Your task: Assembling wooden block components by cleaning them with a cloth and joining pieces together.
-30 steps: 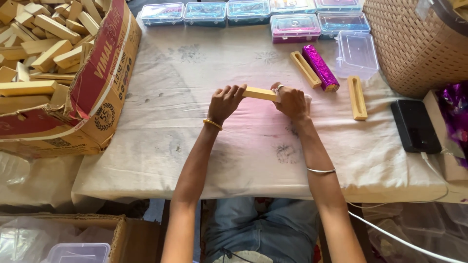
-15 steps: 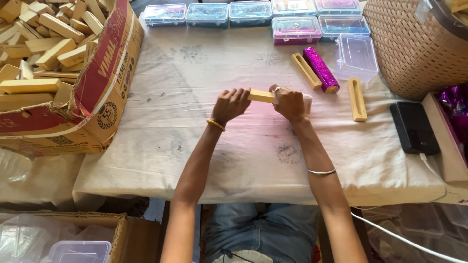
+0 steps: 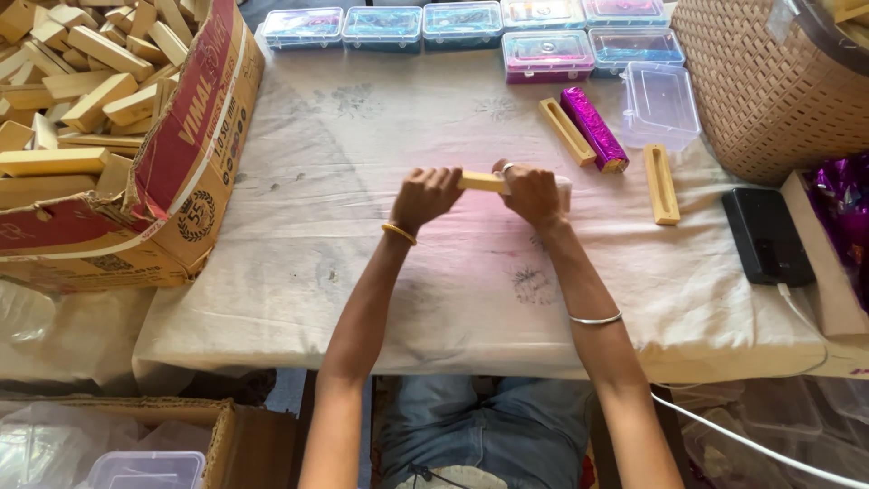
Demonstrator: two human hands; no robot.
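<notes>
Two bare hands meet above the middle of a cloth-covered table (image 3: pixel 299 272). The left hand (image 3: pixel 425 195) and right hand (image 3: pixel 532 192) each curl their fingers closed around opposite ends of one pale wooden bar (image 3: pixel 480 181), held level between them. Near the far right corner lie a purple foil-wrapped bar (image 3: pixel 593 129) and an empty clear plastic box (image 3: pixel 659 104).

Cardboard box (image 3: pixel 195 172) of wooden blocks sitting at nine o'clock; lidded plastic cases (image 3: pixel 462 23) lining twelve; woven basket (image 3: pixel 760 81) standing at two; black device (image 3: pixel 768 237) lying at three.
</notes>
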